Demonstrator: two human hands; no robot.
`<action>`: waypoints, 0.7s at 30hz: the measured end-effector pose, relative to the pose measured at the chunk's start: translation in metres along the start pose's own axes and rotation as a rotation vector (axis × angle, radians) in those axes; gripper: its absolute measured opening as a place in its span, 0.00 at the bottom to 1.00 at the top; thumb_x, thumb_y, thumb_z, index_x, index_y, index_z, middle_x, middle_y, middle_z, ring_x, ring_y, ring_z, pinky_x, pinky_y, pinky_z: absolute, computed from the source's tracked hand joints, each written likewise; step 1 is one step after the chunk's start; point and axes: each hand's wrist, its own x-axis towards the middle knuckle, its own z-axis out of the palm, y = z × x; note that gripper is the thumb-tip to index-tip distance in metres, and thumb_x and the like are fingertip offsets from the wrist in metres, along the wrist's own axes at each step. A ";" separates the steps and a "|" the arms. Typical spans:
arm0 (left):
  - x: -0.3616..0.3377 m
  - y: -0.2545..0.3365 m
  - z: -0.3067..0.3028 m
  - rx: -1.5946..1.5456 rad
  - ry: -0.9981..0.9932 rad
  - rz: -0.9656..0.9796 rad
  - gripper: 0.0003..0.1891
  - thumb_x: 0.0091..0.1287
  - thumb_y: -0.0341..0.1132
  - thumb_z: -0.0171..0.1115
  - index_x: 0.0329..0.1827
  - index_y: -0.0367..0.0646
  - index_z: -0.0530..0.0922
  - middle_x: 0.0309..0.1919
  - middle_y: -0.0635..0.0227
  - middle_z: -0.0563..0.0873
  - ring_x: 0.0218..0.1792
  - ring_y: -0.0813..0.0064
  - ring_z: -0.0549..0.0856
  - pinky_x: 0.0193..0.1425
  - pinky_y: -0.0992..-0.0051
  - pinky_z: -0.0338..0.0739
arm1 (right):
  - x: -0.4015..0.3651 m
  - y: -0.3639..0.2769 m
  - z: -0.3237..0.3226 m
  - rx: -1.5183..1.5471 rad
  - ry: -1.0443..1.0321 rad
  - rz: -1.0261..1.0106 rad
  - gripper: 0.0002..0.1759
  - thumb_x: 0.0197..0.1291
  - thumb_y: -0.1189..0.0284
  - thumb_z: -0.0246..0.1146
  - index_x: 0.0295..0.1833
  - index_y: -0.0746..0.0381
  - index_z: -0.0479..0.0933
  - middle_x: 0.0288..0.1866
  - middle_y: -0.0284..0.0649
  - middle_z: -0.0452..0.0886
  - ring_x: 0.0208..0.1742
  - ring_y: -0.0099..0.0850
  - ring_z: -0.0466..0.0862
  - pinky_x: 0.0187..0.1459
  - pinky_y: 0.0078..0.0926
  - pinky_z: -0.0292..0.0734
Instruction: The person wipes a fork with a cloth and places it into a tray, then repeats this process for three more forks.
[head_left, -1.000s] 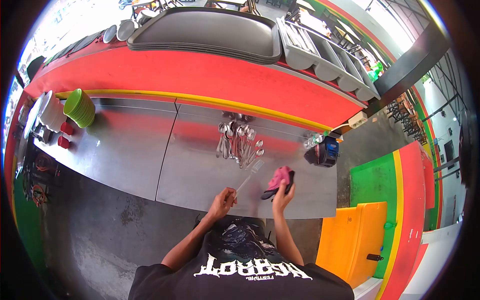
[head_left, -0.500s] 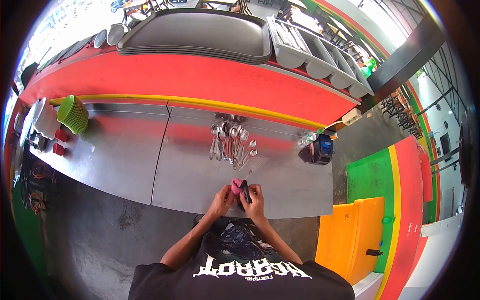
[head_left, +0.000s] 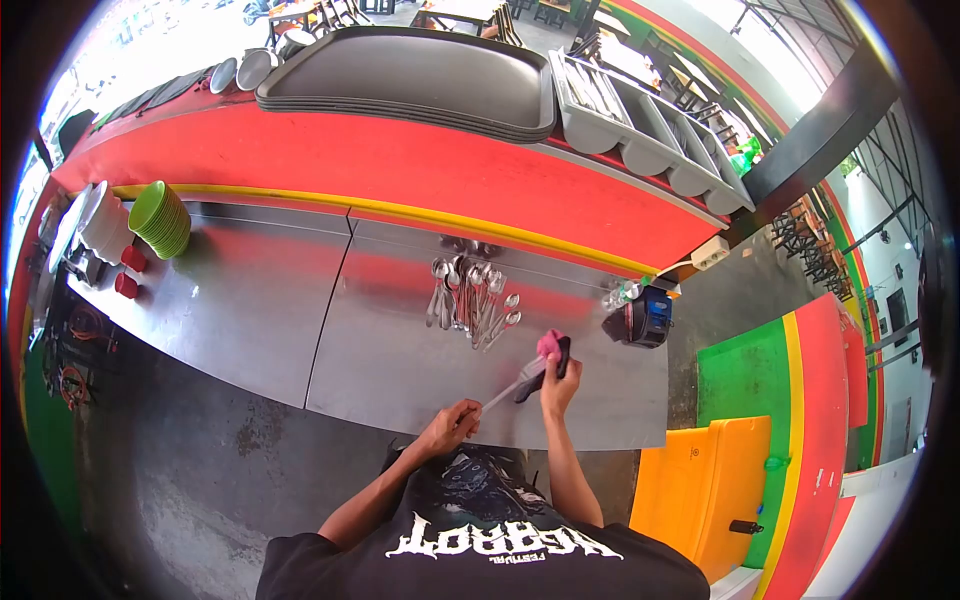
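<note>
My left hand (head_left: 455, 428) is closed round the handle end of a fork (head_left: 510, 388), near the front edge of the metal table. Farther right and higher, my right hand (head_left: 561, 385) grips a pink and black cloth (head_left: 549, 346) close to the fork's head. The fork slants up to the right between both hands. Beyond them on the tabletop lies a pile of spoons and other cutlery (head_left: 470, 298), apart from my hands.
Green bowls (head_left: 160, 220), white bowls and red cups (head_left: 126, 285) stand at the left. A black and blue device (head_left: 648, 318) sits at the right. Trays (head_left: 410, 80) and a grey cutlery holder (head_left: 640, 130) rest on the red ledge. An orange box (head_left: 700, 485) is lower right.
My hands have moved apart, the right one up and to the right with the cloth. The fork now stretches between them. The view has shifted slightly.
</note>
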 end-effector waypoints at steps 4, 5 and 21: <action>0.004 0.005 0.010 -0.126 -0.005 -0.018 0.13 0.81 0.34 0.50 0.57 0.31 0.73 0.32 0.71 0.78 0.34 0.81 0.78 0.42 0.76 0.76 | 0.001 0.016 -0.009 0.669 -0.146 0.474 0.23 0.70 0.62 0.60 0.62 0.66 0.76 0.61 0.43 0.79 0.58 0.33 0.80 0.59 0.34 0.74; 0.006 0.005 0.012 -0.160 0.016 -0.017 0.13 0.81 0.35 0.50 0.57 0.32 0.73 0.31 0.72 0.78 0.33 0.81 0.77 0.41 0.77 0.75 | -0.002 0.020 -0.011 0.796 -0.178 0.579 0.24 0.70 0.62 0.60 0.65 0.66 0.74 0.63 0.42 0.79 0.59 0.32 0.80 0.61 0.33 0.74; 0.030 -0.017 0.004 -0.414 -0.183 -0.167 0.12 0.82 0.41 0.50 0.44 0.44 0.77 0.29 0.80 0.73 0.31 0.87 0.69 0.36 0.82 0.67 | -0.057 -0.024 -0.024 0.780 -0.745 0.618 0.17 0.65 0.66 0.69 0.54 0.64 0.79 0.45 0.34 0.84 0.45 0.24 0.83 0.51 0.24 0.78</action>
